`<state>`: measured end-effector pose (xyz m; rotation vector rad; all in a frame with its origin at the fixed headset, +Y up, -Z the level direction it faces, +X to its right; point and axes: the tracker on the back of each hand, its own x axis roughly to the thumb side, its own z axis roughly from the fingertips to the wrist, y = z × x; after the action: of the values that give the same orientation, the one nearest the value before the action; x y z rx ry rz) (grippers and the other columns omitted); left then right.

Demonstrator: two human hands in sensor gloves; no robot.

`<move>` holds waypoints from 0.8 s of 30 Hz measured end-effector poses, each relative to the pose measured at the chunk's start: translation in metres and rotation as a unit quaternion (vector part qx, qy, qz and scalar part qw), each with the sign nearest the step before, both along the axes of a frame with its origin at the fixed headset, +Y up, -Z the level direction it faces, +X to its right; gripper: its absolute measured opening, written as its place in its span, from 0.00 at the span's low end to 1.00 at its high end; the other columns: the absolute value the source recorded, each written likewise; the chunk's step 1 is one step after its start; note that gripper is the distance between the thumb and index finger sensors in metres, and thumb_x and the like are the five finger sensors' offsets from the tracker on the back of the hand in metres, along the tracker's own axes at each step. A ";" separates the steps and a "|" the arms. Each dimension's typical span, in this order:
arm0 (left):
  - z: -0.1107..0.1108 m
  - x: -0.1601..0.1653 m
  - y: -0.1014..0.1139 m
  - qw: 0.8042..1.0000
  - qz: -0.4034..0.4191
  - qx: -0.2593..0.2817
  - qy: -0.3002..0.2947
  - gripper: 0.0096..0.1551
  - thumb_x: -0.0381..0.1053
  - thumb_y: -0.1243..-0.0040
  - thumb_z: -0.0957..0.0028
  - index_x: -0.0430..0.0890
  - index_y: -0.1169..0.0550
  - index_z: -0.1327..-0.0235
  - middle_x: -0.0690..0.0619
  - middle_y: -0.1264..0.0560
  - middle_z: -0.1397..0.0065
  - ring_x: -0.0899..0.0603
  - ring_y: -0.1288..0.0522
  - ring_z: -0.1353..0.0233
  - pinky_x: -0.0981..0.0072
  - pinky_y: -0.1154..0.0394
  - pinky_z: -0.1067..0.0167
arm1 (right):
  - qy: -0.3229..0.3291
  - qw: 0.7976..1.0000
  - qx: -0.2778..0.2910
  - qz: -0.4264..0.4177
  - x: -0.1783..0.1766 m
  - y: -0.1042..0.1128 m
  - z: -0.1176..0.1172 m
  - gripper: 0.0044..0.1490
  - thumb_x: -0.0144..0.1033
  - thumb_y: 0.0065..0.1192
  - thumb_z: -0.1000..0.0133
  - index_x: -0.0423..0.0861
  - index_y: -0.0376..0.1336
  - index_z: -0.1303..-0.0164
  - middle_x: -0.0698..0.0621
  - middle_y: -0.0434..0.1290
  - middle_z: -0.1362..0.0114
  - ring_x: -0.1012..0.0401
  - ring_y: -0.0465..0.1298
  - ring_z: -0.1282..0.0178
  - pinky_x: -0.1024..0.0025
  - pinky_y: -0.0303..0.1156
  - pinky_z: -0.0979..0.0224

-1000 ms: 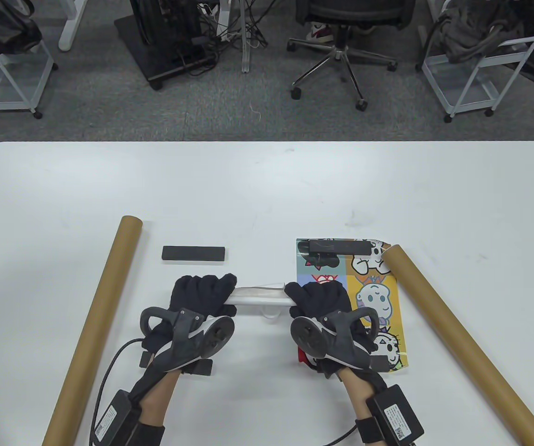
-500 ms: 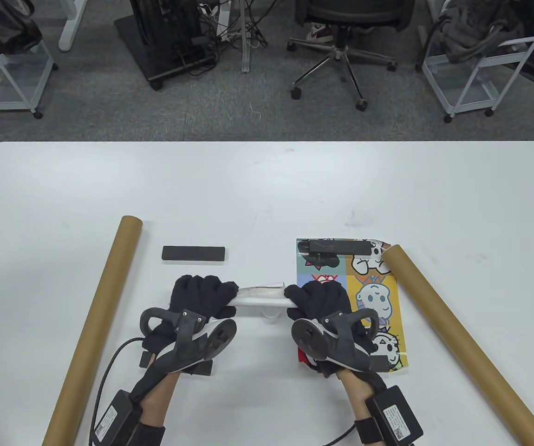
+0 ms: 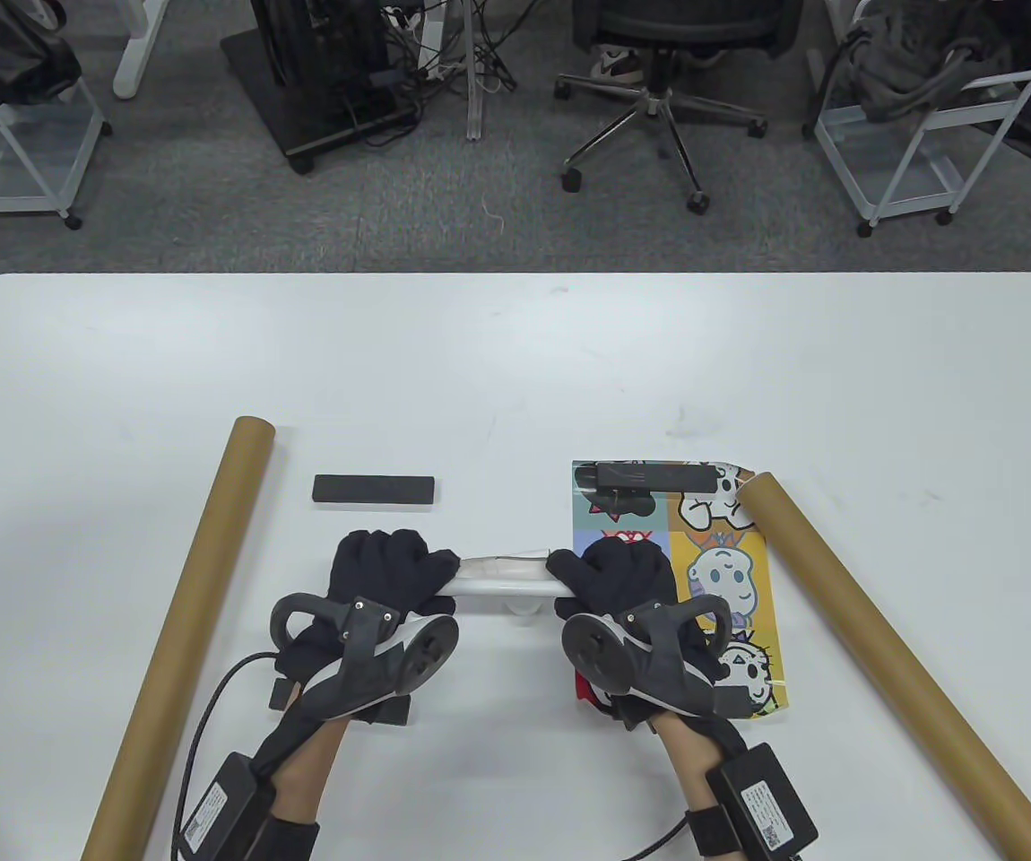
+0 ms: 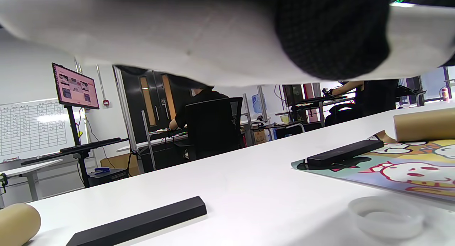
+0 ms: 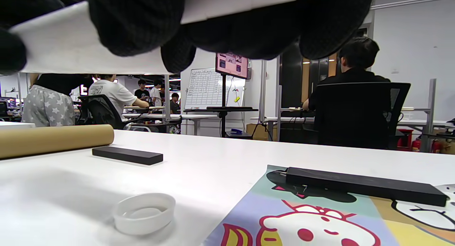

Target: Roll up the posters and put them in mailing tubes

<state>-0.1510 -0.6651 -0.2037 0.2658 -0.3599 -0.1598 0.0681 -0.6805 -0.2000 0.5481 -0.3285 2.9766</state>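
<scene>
A white rolled poster [image 3: 505, 576] is held level above the table between both hands. My left hand [image 3: 390, 567] grips its left end, my right hand [image 3: 610, 576] grips its right end. In the wrist views the roll [image 4: 177, 36] [image 5: 89, 43] crosses the top with gloved fingers [image 4: 330, 32] [image 5: 135, 18] wrapped round it. A colourful cartoon poster [image 3: 713, 574] lies flat under my right hand, with a black bar [image 3: 650, 475] on its far edge. One brown mailing tube [image 3: 184, 628] lies at the left, another tube [image 3: 892, 664] at the right.
A second black bar [image 3: 375, 489] lies on the white table [image 3: 515, 359] beyond my left hand. A white plastic end cap [image 5: 144, 212] [image 4: 385, 217] sits on the table below the roll. Beyond the far edge are chairs and carts.
Both hands and the roll have shifted only slightly; the left hand's fingers have turned a little round the roll. Nothing else has moved.
</scene>
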 end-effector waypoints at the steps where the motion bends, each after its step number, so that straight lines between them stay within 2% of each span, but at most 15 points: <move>1: 0.000 -0.001 0.000 1.000 0.005 -0.001 0.001 0.36 0.65 0.36 0.57 0.60 0.24 0.31 0.61 0.20 0.36 0.49 0.17 0.37 0.45 0.26 0.24 | -0.001 1.000 0.000 0.001 0.000 0.000 0.000 0.33 0.43 0.60 0.50 0.49 0.65 0.33 0.47 0.71 0.38 0.47 0.76 0.42 0.35 0.66 0.27; 4: -0.002 -0.003 0.001 1.000 0.017 -0.007 0.006 0.39 0.64 0.38 0.56 0.55 0.26 0.28 0.60 0.19 0.36 0.49 0.15 0.37 0.46 0.26 0.24 | -0.003 1.000 0.003 0.002 0.000 0.000 0.000 0.36 0.44 0.59 0.51 0.48 0.63 0.30 0.48 0.74 0.38 0.47 0.78 0.42 0.36 0.68 0.27; 8: -0.001 -0.001 0.000 0.999 0.028 -0.024 0.002 0.31 0.59 0.49 0.48 0.56 0.27 0.30 0.58 0.20 0.34 0.46 0.18 0.36 0.42 0.29 0.23 | 0.000 1.000 -0.010 -0.007 -0.001 -0.002 0.000 0.34 0.41 0.51 0.46 0.44 0.62 0.29 0.46 0.74 0.36 0.44 0.77 0.40 0.34 0.66 0.27; 11: 0.001 0.005 0.000 1.000 -0.007 -0.010 0.005 0.30 0.56 0.56 0.45 0.56 0.30 0.28 0.56 0.23 0.33 0.43 0.21 0.36 0.38 0.31 0.22 | 0.001 0.999 -0.034 -0.001 -0.001 -0.003 -0.001 0.33 0.40 0.46 0.44 0.43 0.58 0.28 0.44 0.70 0.35 0.43 0.74 0.42 0.30 0.62 0.26; 12: 0.001 0.004 0.000 1.000 -0.012 -0.005 0.003 0.30 0.57 0.56 0.45 0.57 0.30 0.28 0.57 0.23 0.33 0.45 0.20 0.36 0.40 0.31 0.22 | 0.000 0.999 -0.036 -0.003 0.000 -0.003 -0.001 0.34 0.42 0.46 0.44 0.43 0.58 0.28 0.44 0.70 0.35 0.43 0.73 0.42 0.31 0.62 0.26; 13: 0.001 0.004 0.000 1.000 -0.005 -0.012 -0.002 0.30 0.59 0.56 0.46 0.58 0.30 0.29 0.59 0.22 0.34 0.46 0.20 0.37 0.41 0.30 0.22 | -0.004 0.999 -0.033 -0.009 0.002 -0.004 -0.002 0.36 0.47 0.52 0.46 0.44 0.58 0.28 0.45 0.70 0.36 0.44 0.73 0.43 0.31 0.62 0.26; 14: 0.000 0.004 0.000 1.000 0.011 -0.021 -0.003 0.30 0.59 0.54 0.46 0.58 0.29 0.29 0.58 0.22 0.34 0.45 0.20 0.37 0.41 0.30 0.23 | -0.007 1.000 -0.029 -0.005 0.002 -0.004 -0.003 0.36 0.48 0.54 0.47 0.45 0.59 0.30 0.46 0.71 0.37 0.45 0.74 0.45 0.32 0.63 0.26; 16: 0.001 0.005 0.001 1.000 0.017 -0.025 -0.006 0.29 0.59 0.53 0.46 0.58 0.28 0.30 0.58 0.21 0.34 0.46 0.20 0.38 0.42 0.29 0.23 | -0.021 1.000 -0.006 0.004 0.003 -0.003 -0.003 0.31 0.45 0.57 0.48 0.49 0.62 0.35 0.49 0.74 0.41 0.48 0.76 0.48 0.35 0.67 0.27; 18: 0.002 0.006 0.002 1.000 0.008 -0.016 -0.007 0.29 0.60 0.51 0.47 0.59 0.28 0.30 0.59 0.21 0.35 0.46 0.19 0.38 0.42 0.29 0.23 | -0.021 1.000 -0.011 0.000 0.005 -0.003 -0.003 0.29 0.45 0.58 0.48 0.50 0.64 0.37 0.50 0.75 0.43 0.49 0.77 0.49 0.36 0.68 0.28; 19: 0.003 0.007 0.002 1.000 0.001 -0.006 -0.003 0.30 0.62 0.46 0.49 0.60 0.28 0.31 0.59 0.21 0.36 0.47 0.19 0.39 0.42 0.29 0.23 | -0.015 1.000 -0.013 -0.010 0.005 -0.004 -0.003 0.29 0.46 0.58 0.48 0.50 0.65 0.37 0.51 0.75 0.43 0.49 0.78 0.49 0.37 0.68 0.28; 21: 0.003 0.006 0.002 1.000 -0.025 0.013 -0.001 0.29 0.62 0.43 0.51 0.63 0.28 0.34 0.62 0.21 0.38 0.49 0.19 0.41 0.45 0.27 0.24 | -0.013 1.000 -0.018 -0.014 0.004 -0.004 -0.004 0.29 0.46 0.58 0.48 0.50 0.65 0.37 0.50 0.76 0.43 0.49 0.78 0.49 0.37 0.68 0.28; 24: 0.002 0.003 0.000 1.000 0.002 -0.008 -0.001 0.28 0.63 0.42 0.51 0.64 0.26 0.35 0.62 0.20 0.39 0.49 0.18 0.41 0.45 0.27 0.24 | -0.012 1.000 -0.014 -0.004 0.002 -0.004 -0.002 0.29 0.46 0.57 0.48 0.49 0.66 0.37 0.50 0.76 0.42 0.48 0.78 0.48 0.36 0.68 0.28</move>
<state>-0.1484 -0.6647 -0.2019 0.2514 -0.3623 -0.1536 0.0701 -0.6840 -0.2018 0.5077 -0.2912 2.9777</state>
